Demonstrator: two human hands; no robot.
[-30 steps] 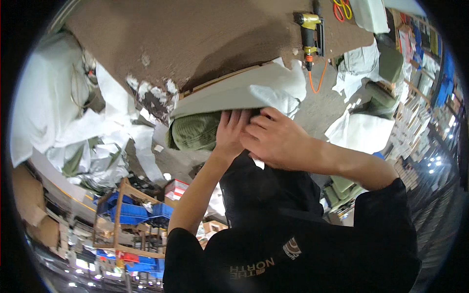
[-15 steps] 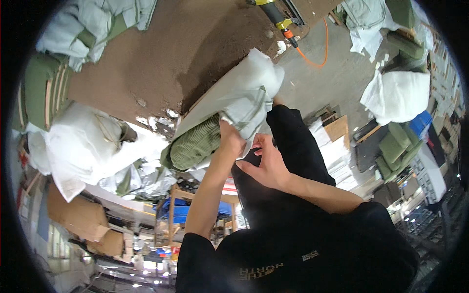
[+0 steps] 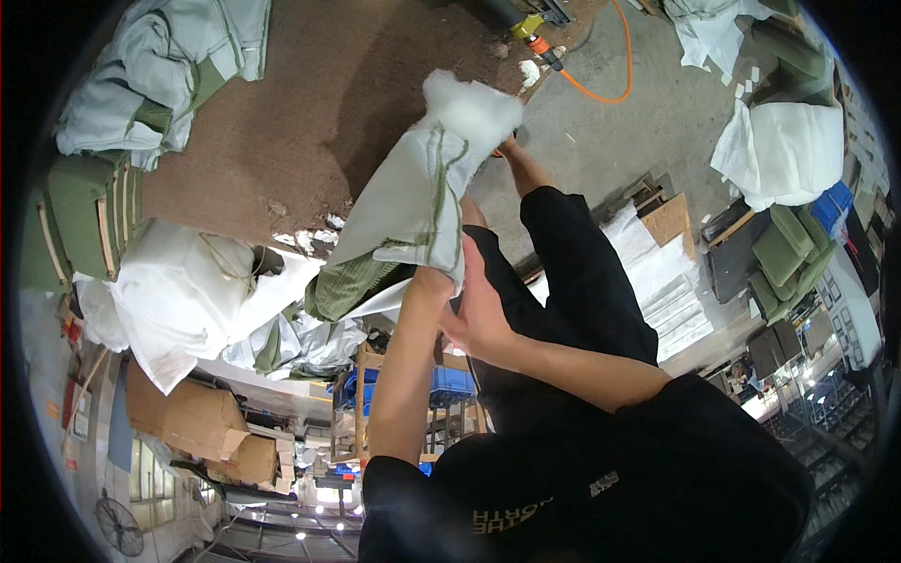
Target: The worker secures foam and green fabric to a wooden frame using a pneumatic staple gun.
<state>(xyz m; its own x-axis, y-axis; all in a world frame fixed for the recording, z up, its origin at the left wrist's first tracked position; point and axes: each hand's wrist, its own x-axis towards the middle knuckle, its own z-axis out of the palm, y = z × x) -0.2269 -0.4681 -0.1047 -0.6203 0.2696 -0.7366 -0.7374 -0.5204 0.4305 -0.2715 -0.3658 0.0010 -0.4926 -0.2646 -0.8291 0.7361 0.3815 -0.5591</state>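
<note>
A fabric cover, pale lining outward with a green ribbed side showing at its lower left, lies over a long padded piece. White fluffy wadding sticks out at its far end. My left hand reaches under the cover's near edge, and the fabric hides its fingers. Against that edge, on the right, my right hand grips the cloth with its fingers pressed together, its thumb close to my left wrist. The padded piece rests across the brown surface's edge, near my legs.
A brown work surface spreads ahead. At its far right lies an air tool with an orange hose. Pale covers are heaped at far left; green cushions and a white-wrapped bundle stand nearer. A cardboard box is at lower left.
My left hand has gone under the cover's edge. My right hand, apart from the cloth before, has moved onto it. The cover has turned more upright, and more wadding shows at its far end.
</note>
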